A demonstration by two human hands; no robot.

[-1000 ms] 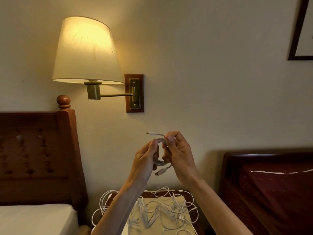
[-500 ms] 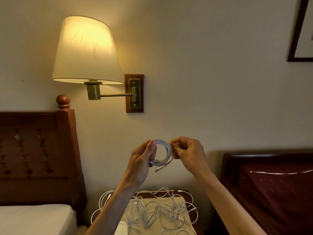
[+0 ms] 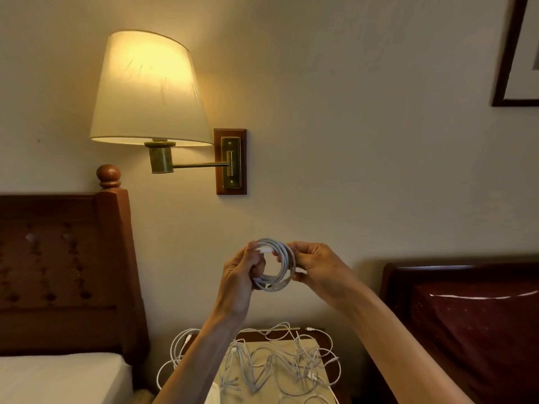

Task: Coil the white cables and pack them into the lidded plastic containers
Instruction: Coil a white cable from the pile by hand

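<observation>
no readable text, labels or numbers anywhere

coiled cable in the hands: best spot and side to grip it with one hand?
Pinch across the bundled strands at the rim of the coil, from the right side, where the right hand already holds it. The loops stand upright facing the camera with the centre open, so fingers can pass through and clamp all turns together. The left hand grips the opposite rim, near a loose plug end.
</observation>
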